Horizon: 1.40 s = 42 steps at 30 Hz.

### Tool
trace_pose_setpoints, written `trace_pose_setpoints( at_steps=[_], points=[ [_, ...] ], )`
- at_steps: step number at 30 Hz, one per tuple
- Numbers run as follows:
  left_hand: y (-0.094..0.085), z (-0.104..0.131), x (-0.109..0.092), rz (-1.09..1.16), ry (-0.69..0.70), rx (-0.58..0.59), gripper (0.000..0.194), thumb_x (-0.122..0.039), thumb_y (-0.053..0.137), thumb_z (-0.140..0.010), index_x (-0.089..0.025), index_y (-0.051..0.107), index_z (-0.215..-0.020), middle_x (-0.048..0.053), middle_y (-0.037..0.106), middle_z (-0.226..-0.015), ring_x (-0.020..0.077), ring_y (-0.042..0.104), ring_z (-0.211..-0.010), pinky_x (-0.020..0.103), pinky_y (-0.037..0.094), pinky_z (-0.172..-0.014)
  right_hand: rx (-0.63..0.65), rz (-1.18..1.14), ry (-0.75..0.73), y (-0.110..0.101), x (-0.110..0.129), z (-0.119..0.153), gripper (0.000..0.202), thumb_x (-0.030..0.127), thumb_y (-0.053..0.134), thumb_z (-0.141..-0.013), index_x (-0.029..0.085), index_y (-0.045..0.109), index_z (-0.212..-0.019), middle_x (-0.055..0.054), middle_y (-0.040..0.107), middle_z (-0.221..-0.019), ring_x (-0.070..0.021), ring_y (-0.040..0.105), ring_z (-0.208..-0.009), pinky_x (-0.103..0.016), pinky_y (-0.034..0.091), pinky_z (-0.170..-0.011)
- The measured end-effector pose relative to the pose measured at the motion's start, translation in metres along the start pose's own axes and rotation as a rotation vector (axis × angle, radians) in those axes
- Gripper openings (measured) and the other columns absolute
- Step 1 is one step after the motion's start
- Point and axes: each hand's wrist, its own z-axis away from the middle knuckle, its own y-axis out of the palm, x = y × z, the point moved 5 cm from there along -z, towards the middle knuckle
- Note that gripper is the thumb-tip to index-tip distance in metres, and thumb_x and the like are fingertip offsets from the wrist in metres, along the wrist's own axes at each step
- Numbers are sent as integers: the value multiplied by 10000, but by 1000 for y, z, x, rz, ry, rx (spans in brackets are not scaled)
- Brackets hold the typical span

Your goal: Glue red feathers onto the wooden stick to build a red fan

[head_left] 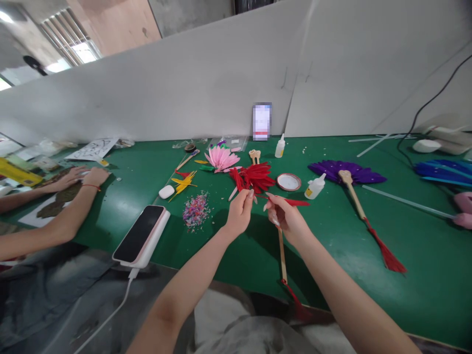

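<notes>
Feather handling, seemingly, calls for steadiness: right hand (285, 216) pinches a red feather (298, 202), left hand (239, 214) closed (on what, I cannot tell).

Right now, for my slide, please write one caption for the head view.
Right hand holding a red feather, left hand close by, over a green table.

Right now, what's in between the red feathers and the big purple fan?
Between the red feathers and the purple fan, the head view shows a round dish and, nearer the fan, a small white bottle.
</notes>
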Motion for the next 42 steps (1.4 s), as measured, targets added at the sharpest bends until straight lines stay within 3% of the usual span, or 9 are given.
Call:
trace_pose_setpoints(
  at_steps=[3,8,14,21,25,31,42],
  points=[
    [0,0,-2,-10,16,-1,342,-415,304,-896,-183,483,-722,-32,397,-554,90,376,-499,222,324,-528,-9,27,-29,0,-1,0,288,398,592,-701,166,556,-534,58,404,-339,-67,341,-300,-201,225,-301],
    [-2,-3,-7,-66,34,-33,323,-434,468,-824,-171,488,-637,-25,444,-578,82,400,-519,219,330,-527,-32,63,-63,-1,1,1,313,423,631,-686,153,574,-539,58,407,-344,-59,349,-282,-188,221,-267],
    [9,-1,4,227,-176,74,360,-472,420,-837,-167,514,-669,-62,402,-459,50,377,-354,191,299,-377,-61,56,-126,-5,2,0,328,435,629,-702,151,580,-548,60,409,-347,-49,343,-280,-176,255,-272],
    [12,-3,8,524,-298,55,389,-524,418,-815,-161,504,-709,-56,455,-476,61,412,-312,192,317,-302,-27,170,-150,-1,2,3,334,455,593,-747,164,582,-583,64,404,-364,-52,360,-301,-175,260,-291],
    [6,-6,4,496,-266,18,427,-548,385,-819,-155,536,-742,-59,442,-468,48,391,-307,180,301,-293,-70,204,-166,-3,3,4,358,475,579,-753,164,585,-575,63,406,-369,-54,358,-301,-183,255,-286],
    [-2,-8,6,355,-252,-55,312,-458,598,-723,-165,492,-711,-77,486,-472,19,370,-300,149,278,-304,-83,285,-195,-2,4,4,361,475,574,-761,162,584,-581,64,407,-371,-53,372,-302,-185,250,-291],
    [1,-9,11,423,-290,-15,329,-490,476,-800,-171,452,-720,-79,483,-461,36,377,-276,159,275,-288,-78,462,-323,1,4,9,334,442,513,-821,166,595,-652,59,419,-409,-72,411,-334,-203,323,-350]
  ],
)
